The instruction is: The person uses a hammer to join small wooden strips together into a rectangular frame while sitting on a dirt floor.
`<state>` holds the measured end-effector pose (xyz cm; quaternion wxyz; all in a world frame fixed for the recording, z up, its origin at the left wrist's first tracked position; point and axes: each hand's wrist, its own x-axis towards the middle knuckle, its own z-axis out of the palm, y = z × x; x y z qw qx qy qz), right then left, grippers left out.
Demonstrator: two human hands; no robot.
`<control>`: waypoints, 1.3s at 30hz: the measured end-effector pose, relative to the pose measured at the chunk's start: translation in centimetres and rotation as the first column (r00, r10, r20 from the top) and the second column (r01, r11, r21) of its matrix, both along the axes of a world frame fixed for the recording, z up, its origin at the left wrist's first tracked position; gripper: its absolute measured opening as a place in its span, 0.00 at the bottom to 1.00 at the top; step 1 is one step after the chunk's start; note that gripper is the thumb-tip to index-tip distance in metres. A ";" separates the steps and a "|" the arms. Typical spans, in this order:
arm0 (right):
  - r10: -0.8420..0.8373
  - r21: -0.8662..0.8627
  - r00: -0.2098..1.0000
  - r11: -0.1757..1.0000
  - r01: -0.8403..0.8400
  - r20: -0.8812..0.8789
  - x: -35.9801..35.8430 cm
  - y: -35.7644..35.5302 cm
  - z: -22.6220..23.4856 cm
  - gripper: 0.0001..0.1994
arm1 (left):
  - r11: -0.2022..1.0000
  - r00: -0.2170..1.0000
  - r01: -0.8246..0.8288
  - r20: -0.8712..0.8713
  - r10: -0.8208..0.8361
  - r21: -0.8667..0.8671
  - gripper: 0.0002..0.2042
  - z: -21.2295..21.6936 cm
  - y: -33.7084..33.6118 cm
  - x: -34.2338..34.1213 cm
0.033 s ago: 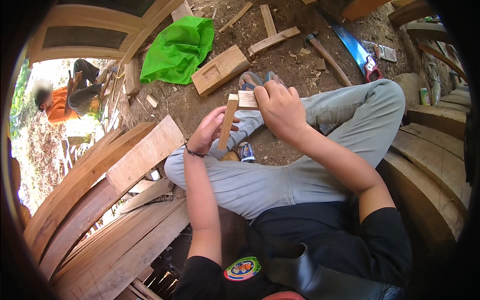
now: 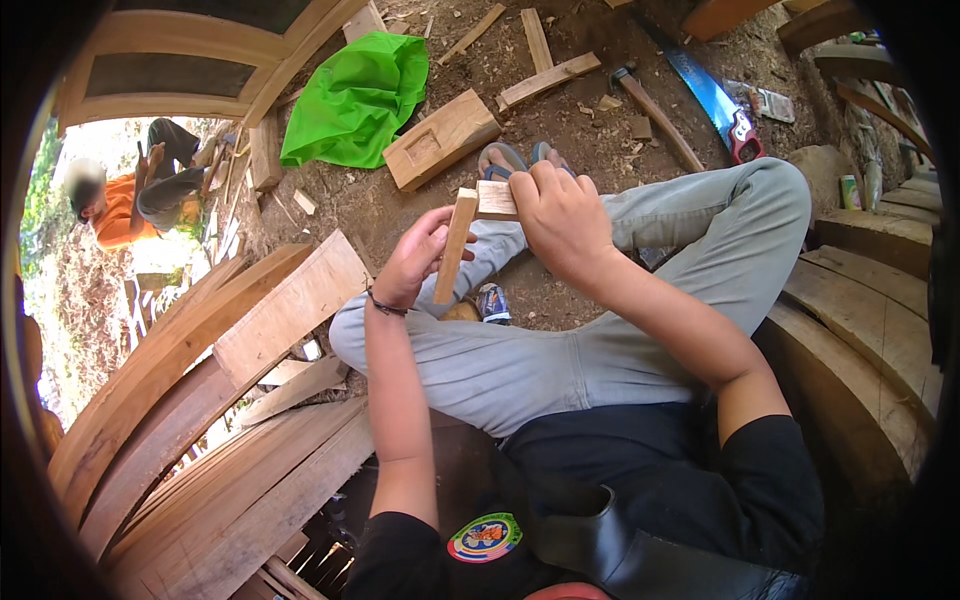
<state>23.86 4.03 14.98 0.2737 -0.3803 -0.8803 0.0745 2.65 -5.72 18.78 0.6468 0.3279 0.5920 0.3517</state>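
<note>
Above my crossed legs, a thin wooden strip (image 2: 455, 248) stands upright in my left hand (image 2: 418, 258), whose fingers are closed round it from behind, partly hidden. A short, pale wooden block (image 2: 496, 201) meets the strip's upper end at about a right angle. Whether the two pieces are joined or only touching, I cannot tell. My right hand (image 2: 560, 215) is closed on the block's right end, its fingertips hidden from view. Beyond my hands, near my sandalled feet, lies a thick wooden block (image 2: 442, 140) with a rectangular recess cut into it.
A green cloth (image 2: 355, 100), a hammer (image 2: 658, 120) and a blue-bladed handsaw (image 2: 705, 95) lie on the shaving-strewn ground (image 2: 470, 70). Boards (image 2: 290, 305) are stacked to my left, curved timbers (image 2: 870, 330) to my right. Another person in orange (image 2: 118, 215) sits at far left.
Hardly anything differs. My left hand and the lower end of the strip have shifted very slightly; both hands keep hold of the wood.
</note>
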 end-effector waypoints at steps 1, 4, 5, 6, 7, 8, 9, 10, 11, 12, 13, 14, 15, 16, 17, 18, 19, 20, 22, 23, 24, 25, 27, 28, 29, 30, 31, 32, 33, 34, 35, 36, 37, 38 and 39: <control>0.009 -0.002 1.000 1.000 -0.009 0.000 0.1 0.0 0.3 0.04 | 0.999 0.997 0.034 -0.072 -0.032 0.027 0.33 1.1 0.4 0.2; 0.034 0.003 0.999 0.999 -0.034 -0.016 0.3 0.1 0.6 0.03 | 0.997 0.996 0.077 0.042 -0.077 0.002 0.32 2.3 0.6 0.7; 0.041 0.010 0.999 0.999 -0.040 -0.032 0.0 0.1 0.4 0.03 | 0.998 0.995 0.069 0.073 -0.069 0.005 0.31 2.2 0.6 1.1; 0.049 0.017 0.998 0.999 -0.048 -0.047 -0.1 0.0 0.3 0.03 | 0.998 0.999 0.050 -0.012 -0.050 -0.026 0.29 1.8 0.7 1.3; 0.071 -0.012 0.996 0.997 -0.072 -0.053 -0.2 0.1 0.3 0.04 | 0.998 0.995 0.022 -0.096 -0.027 -0.053 0.27 1.1 0.7 1.7; 0.094 -0.041 0.994 0.994 -0.097 -0.060 -0.2 0.1 0.4 0.04 | 0.997 0.984 -0.009 -0.180 -0.005 -0.079 0.25 0.6 0.6 2.0; 0.119 -0.070 0.991 0.990 -0.124 -0.069 -0.2 0.2 0.5 0.05 | 0.997 0.985 -0.033 -0.171 0.020 -0.070 0.24 0.5 0.5 2.2; 0.136 -0.123 0.988 0.982 -0.144 -0.071 -0.1 0.2 0.5 0.06 | 0.997 0.987 -0.051 -0.157 0.041 -0.061 0.23 0.5 0.4 2.5; 0.154 -0.175 0.985 0.971 -0.165 -0.075 0.1 0.2 0.5 0.06 | 0.996 0.988 -0.070 -0.144 0.062 -0.053 0.22 0.7 0.4 3.0; 0.173 -0.226 0.982 0.956 -0.187 -0.079 0.2 0.1 0.5 0.07 | 0.994 0.988 -0.096 -0.119 0.101 0.046 0.21 0.8 0.4 3.8; 0.191 -0.259 0.976 0.942 -0.212 -0.103 0.2 0.2 0.5 0.07 | 0.995 0.987 -0.087 -0.131 0.092 0.050 0.21 0.9 0.4 3.8; 0.208 -0.291 0.970 0.927 -0.237 -0.127 0.3 0.3 0.5 0.07 | 0.996 0.986 -0.077 -0.142 0.084 0.054 0.21 0.9 0.3 3.7; 0.223 -0.322 0.963 0.910 -0.261 -0.151 0.3 0.4 0.5 0.08 | 0.996 0.985 -0.066 -0.153 0.074 0.058 0.21 0.9 0.2 3.7; 0.238 -0.388 0.957 0.877 -0.285 -0.166 0.3 0.5 0.7 0.08 | 0.995 0.982 -0.067 -0.170 0.078 0.071 0.21 1.1 0.2 3.8; 0.251 -0.451 0.951 0.838 -0.307 -0.181 0.4 0.7 1.0 0.07 | 0.994 0.979 -0.067 -0.188 0.082 0.083 0.21 1.3 0.2 4.0; 0.261 -0.512 0.945 0.795 -0.327 -0.197 0.4 0.8 1.1 0.07 | 0.993 0.975 -0.066 -0.205 0.084 0.095 0.20 1.3 0.2 4.1; 0.285 -0.565 0.932 0.742 -0.361 -0.223 0.6 0.8 1.0 0.07 | 0.994 0.966 0.011 -0.256 0.017 0.109 0.20 1.2 0.0 3.6; 0.305 -0.614 0.919 0.684 -0.394 -0.250 0.8 0.7 1.0 0.07 | 0.989 0.950 0.089 -0.307 -0.048 0.118 0.20 0.8 -0.2 2.9; 0.324 -0.672 0.910 0.615 -0.412 -0.261 1.3 0.4 0.7 0.08 | 0.976 0.919 0.175 -0.377 -0.116 0.128 0.19 0.7 -0.3 2.8; 0.325 -0.685 0.914 0.609 -0.399 -0.243 1.5 0.2 0.5 0.09 | 0.974 0.911 0.184 -0.395 -0.119 0.132 0.18 1.1 -0.3 3.4; 0.328 -0.698 0.918 0.603 -0.386 -0.225 1.6 0.1 0.3 0.09 | 0.972 0.903 0.193 -0.412 -0.122 0.135 0.17 1.2 -0.3 3.9; 0.328 -0.695 0.916 0.602 -0.393 -0.233 1.7 0.2 0.2 0.09 | 0.972 0.903 0.192 -0.413 -0.120 0.137 0.17 0.9 -0.3 3.9; 0.327 -0.690 0.911 0.600 -0.406 -0.251 1.7 0.6 0.1 0.09 | 0.972 0.903 0.188 -0.413 -0.116 0.139 0.17 0.2 -0.4 3.8; 0.324 -0.698 0.917 0.600 -0.391 -0.235 1.7 0.5 0.2 0.09 | 0.973 0.904 0.181 -0.415 -0.107 0.145 0.17 -0.1 -0.5 4.0; 0.320 -0.706 0.922 0.600 -0.376 -0.219 1.7 0.5 0.3 0.10 | 0.973 0.904 0.175 -0.416 -0.097 0.151 0.16 -0.4 -0.5 4.2; 0.315 -0.714 0.927 0.601 -0.360 -0.202 1.7 0.4 0.3 0.10 | 0.973 0.904 0.168 -0.418 -0.088 0.158 0.16 -0.6 -0.6 4.3; 0.290 -0.708 0.937 0.620 -0.340 -0.196 1.7 0.0 0.2 0.10 | 0.975 0.907 0.168 -0.409 -0.095 0.146 0.16 -0.8 -0.7 4.3; 0.264 -0.701 0.946 0.639 -0.319 -0.190 1.7 -0.6 0.0 0.10 | 0.977 0.911 0.168 -0.401 -0.101 0.134 0.17 -0.9 -0.8 4.3; 0.237 -0.693 0.954 0.657 -0.296 -0.183 1.8 -1.0 -0.1 0.10 | 0.978 0.914 0.169 -0.391 -0.109 0.123 0.17 -1.0 -0.8 4.4; 0.270 -0.704 0.954 0.653 -0.280 -0.129 1.7 -0.7 0.3 0.12 | 0.984 0.933 0.123 -0.354 -0.068 0.133 0.17 -1.2 -1.3 4.6; 0.276 -0.703 0.953 0.652 -0.283 -0.127 1.8 -0.7 0.5 0.11 | 0.987 0.948 0.077 -0.317 -0.028 0.141 0.17 -1.5 -1.8 4.9; 0.281 -0.703 0.951 0.652 -0.285 -0.126 1.8 -0.7 0.6 0.11 | 0.989 0.960 0.031 -0.278 0.012 0.148 0.18 -1.8 -2.1 5.1; 0.279 -0.706 0.953 0.651 -0.280 -0.120 1.9 -1.0 0.5 0.11 | 0.991 0.968 0.011 -0.249 0.022 0.132 0.18 -2.0 -2.3 5.3; 0.282 -0.701 0.954 0.659 -0.272 -0.105 2.0 -1.1 0.4 0.11 | 0.993 0.975 -0.008 -0.220 0.033 0.115 0.18 -2.2 -2.4 5.4; 0.284 -0.696 0.955 0.668 -0.263 -0.089 1.9 -1.3 0.3 0.11 | 0.995 0.981 -0.025 -0.192 0.044 0.098 0.19 -2.3 -2.5 5.5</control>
